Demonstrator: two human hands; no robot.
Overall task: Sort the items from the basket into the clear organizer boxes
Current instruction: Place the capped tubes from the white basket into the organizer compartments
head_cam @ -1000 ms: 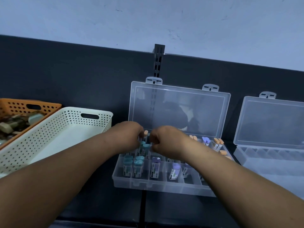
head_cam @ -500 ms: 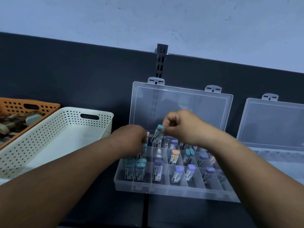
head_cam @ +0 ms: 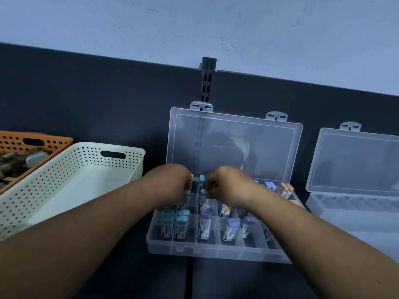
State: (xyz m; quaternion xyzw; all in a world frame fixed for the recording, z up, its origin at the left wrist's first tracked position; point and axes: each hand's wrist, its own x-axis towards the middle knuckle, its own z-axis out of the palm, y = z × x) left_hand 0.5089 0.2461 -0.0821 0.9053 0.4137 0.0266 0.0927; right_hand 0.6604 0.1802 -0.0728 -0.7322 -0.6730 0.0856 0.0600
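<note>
At the far left an orange basket (head_cam: 13, 143) holds a blurred heap of dark and pale items. Right beside it stands a white perforated basket (head_cam: 64, 190) on the dark tabletop (head_cam: 129, 277). Next comes the left hand (head_cam: 170, 184), reaching over the far-left part of the middle organizer box (head_cam: 216, 251), fingers curled downward. Its grip meets the cap of a teal tube (head_cam: 187, 192), but the fingertips are hidden, so I cannot tell whether it holds the tube. Just right of it, the right hand (head_cam: 228, 186) is curled the same way, its grip against a second teal tube (head_cam: 203, 193) standing in the next compartment; whether it is pinched I cannot tell. In the box's near row, teal-capped tubes (head_cam: 174, 221) fill the left compartments and purple-capped tubes (head_cam: 205, 225) lie further right, while orange-capped tubes (head_cam: 286, 189) lean in the far right corner. The box's lid (head_cam: 235, 147) stands open against the dark back panel. At the right edge, apart from it, a second organizer box (head_cam: 345, 208) sits with its own lid (head_cam: 356, 160) raised.
</note>
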